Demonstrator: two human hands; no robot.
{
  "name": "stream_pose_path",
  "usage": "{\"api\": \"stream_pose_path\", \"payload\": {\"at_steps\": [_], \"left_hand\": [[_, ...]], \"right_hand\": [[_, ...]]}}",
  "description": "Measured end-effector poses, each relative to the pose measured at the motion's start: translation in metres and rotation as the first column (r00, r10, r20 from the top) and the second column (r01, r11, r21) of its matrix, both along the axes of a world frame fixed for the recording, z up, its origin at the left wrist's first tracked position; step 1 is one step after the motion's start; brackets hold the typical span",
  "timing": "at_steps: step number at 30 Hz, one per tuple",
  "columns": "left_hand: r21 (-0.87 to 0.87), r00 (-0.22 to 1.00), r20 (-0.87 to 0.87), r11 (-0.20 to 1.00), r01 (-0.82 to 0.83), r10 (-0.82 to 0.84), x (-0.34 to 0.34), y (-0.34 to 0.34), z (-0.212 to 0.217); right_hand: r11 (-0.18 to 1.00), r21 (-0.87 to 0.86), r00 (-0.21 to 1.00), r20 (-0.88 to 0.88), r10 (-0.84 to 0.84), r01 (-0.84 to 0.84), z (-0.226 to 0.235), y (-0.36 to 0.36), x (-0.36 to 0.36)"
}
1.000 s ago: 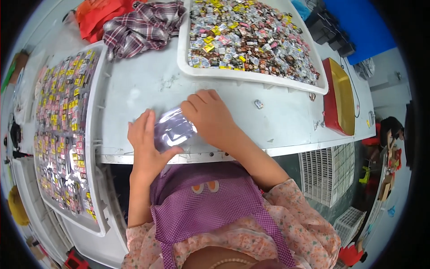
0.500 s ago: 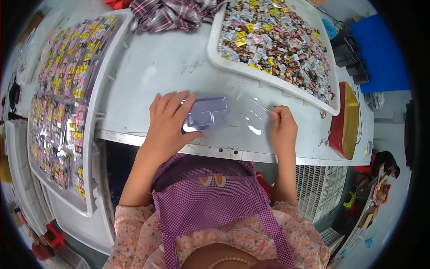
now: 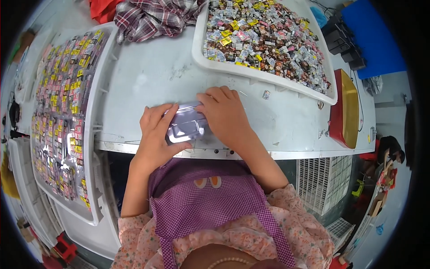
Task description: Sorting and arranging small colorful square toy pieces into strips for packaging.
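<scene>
Fingers of left hand (image 3: 154, 134) lay flat, pressing left end of small silvery-purple plastic pouch (image 3: 186, 127). Right hand (image 3: 226, 114), half second earlier out along desk (image 3: 148, 76) front edge, had come back, fingers together on pouch. Pouch near front edge, below candy tray (image 3: 199, 56).
</scene>
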State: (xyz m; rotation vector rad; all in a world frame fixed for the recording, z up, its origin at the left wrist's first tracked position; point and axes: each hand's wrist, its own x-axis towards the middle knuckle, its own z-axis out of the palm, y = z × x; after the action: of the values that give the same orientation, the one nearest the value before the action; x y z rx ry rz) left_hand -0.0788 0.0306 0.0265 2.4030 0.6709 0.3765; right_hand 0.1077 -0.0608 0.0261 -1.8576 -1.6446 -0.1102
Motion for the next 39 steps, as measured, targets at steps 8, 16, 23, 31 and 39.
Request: {"api": "stream_pose_path", "payload": {"at_steps": [8,16,23,31,39], "left_hand": [[0.016,0.999,0.035,1.000,-0.024,0.024,-0.002,-0.002,-0.005],[0.033,0.997,0.060,0.998,-0.048,0.046,-0.001,-0.003,-0.009],[0.126,0.996,0.084,0.991,-0.048,0.038,-0.009,-0.002,-0.008],[0.063,0.930,0.170,0.939,-0.339,0.325,-0.046,0.032,-0.015],[0.141,0.962,0.262,0.983,-0.116,0.076,-0.046,0.038,-0.018]], "right_hand": [[0.998,-0.013,0.972,0.226,0.067,-0.066,-0.009,0.005,-0.002],[0.995,0.027,0.973,0.212,0.092,-0.100,-0.005,0.002,-0.004],[0.995,0.089,0.982,-0.174,0.069,-0.054,-0.013,0.000,-0.005],[0.983,-0.064,0.944,-0.272,-0.186,0.175,-0.024,-0.017,0.040],[0.999,-0.027,0.991,0.128,-0.043,0.047,0.005,0.005,0.006]]}}
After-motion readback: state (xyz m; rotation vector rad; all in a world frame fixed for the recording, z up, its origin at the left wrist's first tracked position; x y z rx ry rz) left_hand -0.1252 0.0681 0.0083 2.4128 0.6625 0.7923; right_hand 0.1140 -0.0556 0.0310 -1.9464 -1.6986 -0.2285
